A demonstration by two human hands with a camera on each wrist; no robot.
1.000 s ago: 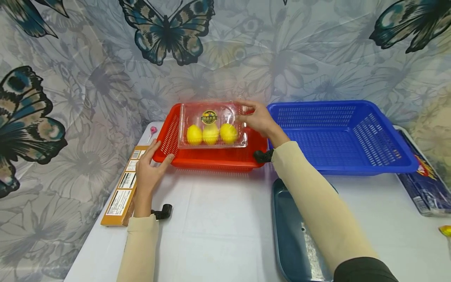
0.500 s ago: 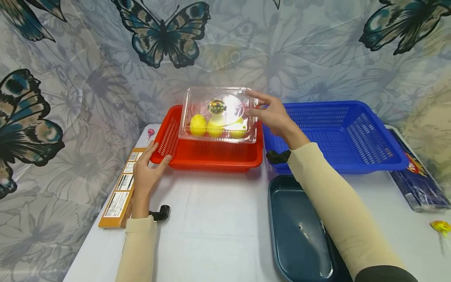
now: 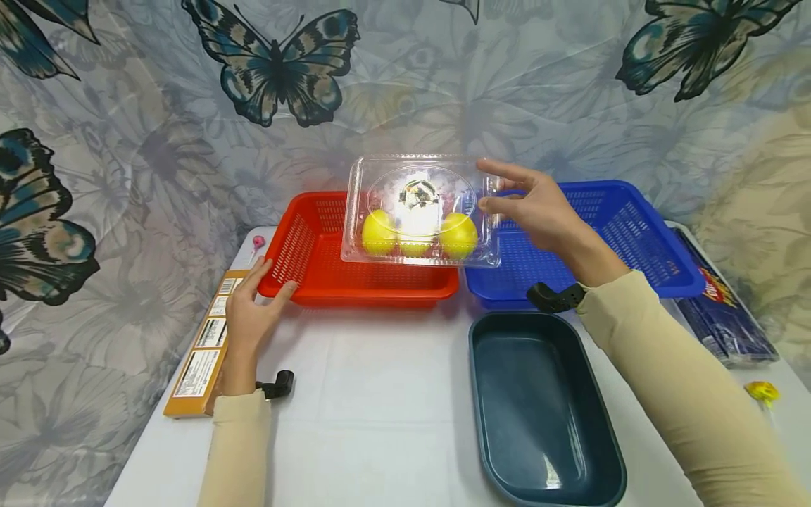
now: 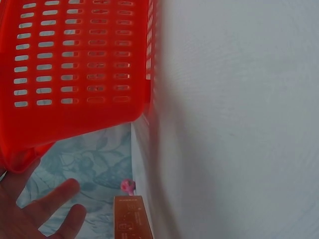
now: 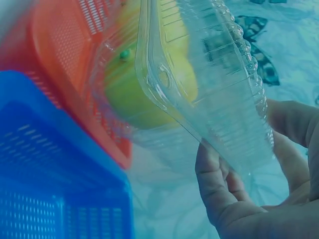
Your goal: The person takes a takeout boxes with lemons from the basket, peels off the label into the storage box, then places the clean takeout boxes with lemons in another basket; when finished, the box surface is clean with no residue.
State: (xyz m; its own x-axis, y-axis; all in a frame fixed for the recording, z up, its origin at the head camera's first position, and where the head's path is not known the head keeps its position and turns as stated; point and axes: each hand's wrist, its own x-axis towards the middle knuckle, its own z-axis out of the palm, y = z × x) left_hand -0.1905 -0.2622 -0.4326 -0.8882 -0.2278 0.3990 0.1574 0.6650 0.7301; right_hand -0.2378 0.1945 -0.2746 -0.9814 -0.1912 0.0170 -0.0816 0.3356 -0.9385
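A clear plastic clamshell box (image 3: 412, 243), with a round label on its lid and several yellow fruits (image 3: 459, 235) inside, hangs above the red and blue baskets. My right hand (image 3: 538, 208) pinches its right edge. The right wrist view shows fingers on both sides of the box's edge (image 5: 219, 99). The red perforated basket (image 3: 374, 292) stands at the back left. My left hand (image 3: 250, 317) holds its front left corner, thumb toward the front rim. In the left wrist view, some fingers (image 4: 57, 196) spread free below the rim.
A blue perforated basket (image 3: 646, 243) stands right of the red one. A dark teal tray (image 3: 538, 394) lies in front. An orange-brown box (image 3: 199, 359) and a pink lollipop (image 3: 257, 242) lie left; a dark blue packet (image 3: 725, 303) and a yellow lollipop (image 3: 762, 391) lie right.
My right hand has lifted the clamshell box from the red basket and moved it right, partly over the blue basket. My left hand has stayed at the red basket's corner.
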